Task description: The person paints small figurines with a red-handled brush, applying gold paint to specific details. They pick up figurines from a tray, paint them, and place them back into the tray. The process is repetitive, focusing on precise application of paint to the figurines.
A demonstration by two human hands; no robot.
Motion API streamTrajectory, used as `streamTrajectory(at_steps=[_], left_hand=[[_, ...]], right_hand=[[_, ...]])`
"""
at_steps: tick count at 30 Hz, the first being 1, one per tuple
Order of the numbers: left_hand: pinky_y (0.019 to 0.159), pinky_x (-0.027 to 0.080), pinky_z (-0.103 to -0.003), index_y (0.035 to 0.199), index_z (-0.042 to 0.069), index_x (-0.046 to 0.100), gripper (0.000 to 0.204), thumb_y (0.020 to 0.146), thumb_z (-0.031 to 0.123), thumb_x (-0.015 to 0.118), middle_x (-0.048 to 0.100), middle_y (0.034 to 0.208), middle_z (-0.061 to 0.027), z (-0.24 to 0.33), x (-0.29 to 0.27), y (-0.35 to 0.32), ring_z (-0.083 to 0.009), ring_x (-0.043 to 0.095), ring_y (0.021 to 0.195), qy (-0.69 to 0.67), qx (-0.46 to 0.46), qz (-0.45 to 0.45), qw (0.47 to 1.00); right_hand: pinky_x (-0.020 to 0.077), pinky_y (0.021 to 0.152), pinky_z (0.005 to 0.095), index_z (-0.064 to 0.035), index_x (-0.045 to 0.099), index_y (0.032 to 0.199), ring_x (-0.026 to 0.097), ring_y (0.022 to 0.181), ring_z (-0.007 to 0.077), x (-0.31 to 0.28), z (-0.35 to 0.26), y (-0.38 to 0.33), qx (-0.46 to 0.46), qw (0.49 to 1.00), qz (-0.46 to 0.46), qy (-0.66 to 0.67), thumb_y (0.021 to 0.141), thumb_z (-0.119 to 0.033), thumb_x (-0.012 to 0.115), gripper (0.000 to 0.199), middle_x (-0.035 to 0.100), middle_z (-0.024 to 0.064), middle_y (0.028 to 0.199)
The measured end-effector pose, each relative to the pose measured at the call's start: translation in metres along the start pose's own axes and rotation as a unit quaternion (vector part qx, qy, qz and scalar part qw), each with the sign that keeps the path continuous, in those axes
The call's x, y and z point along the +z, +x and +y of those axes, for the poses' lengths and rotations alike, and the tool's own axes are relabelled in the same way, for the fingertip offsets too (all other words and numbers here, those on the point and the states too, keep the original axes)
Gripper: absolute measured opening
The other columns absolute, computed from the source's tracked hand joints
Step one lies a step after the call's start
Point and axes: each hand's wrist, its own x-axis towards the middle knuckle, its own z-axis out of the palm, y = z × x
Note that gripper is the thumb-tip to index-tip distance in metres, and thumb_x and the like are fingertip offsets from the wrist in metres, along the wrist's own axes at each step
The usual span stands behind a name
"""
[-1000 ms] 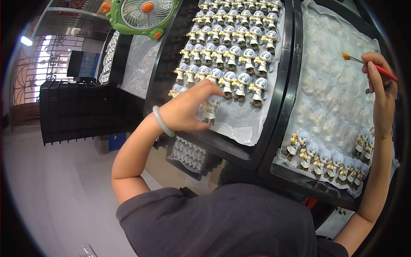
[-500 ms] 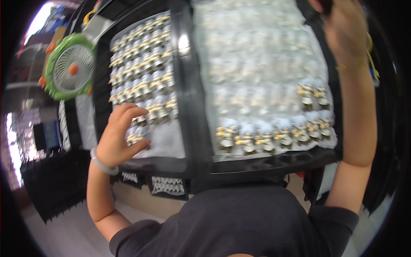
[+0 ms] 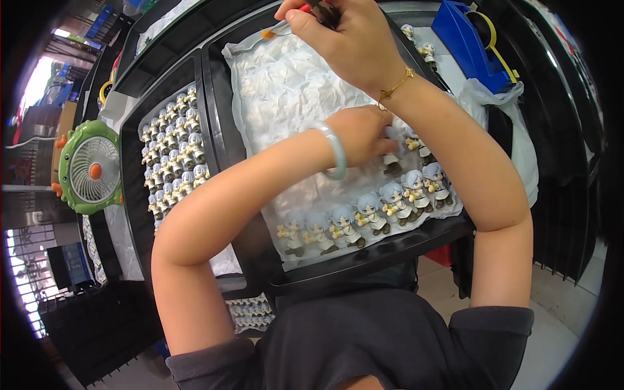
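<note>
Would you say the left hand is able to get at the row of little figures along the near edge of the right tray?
Probably yes: the left hand already rests among the figures on that tray, and nothing lies between it and the near row.

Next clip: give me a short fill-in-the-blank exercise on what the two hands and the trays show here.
1. The right hand holds a thin ____ with an orange tip.
2. The left hand reaches to the small figurines on the ____ tray of the two.
3. The left wrist wears a pale ____.
4. A small green ____ stands to the left of the trays.

Missing words: paintbrush; right; bangle; fan
</note>
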Motion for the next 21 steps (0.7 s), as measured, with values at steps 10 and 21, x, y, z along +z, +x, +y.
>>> streamTrajectory(at_steps=[10, 21], left_hand=[[0.080, 0.043, -0.031, 0.132, 0.001, 0.021, 0.073, 0.073, 0.021, 0.059, 0.042, 0.121, -0.0186, -0.002, -0.044, -0.170, -0.0231, 0.053, 0.092, -0.678, -0.074, 0.162, 0.713], [0.096, 0.033, -0.046, 0.120, 0.027, 0.020, 0.087, 0.052, -0.017, 0.053, 0.033, 0.126, -0.0201, 0.008, -0.036, -0.208, -0.0385, 0.041, 0.115, -0.542, 0.087, 0.200, 0.812]], right_hand=[[0.0274, 0.044, 0.0176, -0.0015, 0.058, 0.079, 0.036, 0.048, 0.0018, 0.008, -0.025, -0.007, 0.081, 0.995, -0.051, -0.032, 0.081, -0.009, 0.051, 0.010, 0.045, -0.0036, 0.055], [0.0320, 0.061, 0.0179, -0.0020, 0.058, 0.085, 0.045, 0.070, 0.0044, 0.012, 0.000, -0.014, 0.083, 0.987, -0.109, -0.090, 0.084, -0.015, 0.050, 0.016, 0.054, -0.0002, 0.076]])
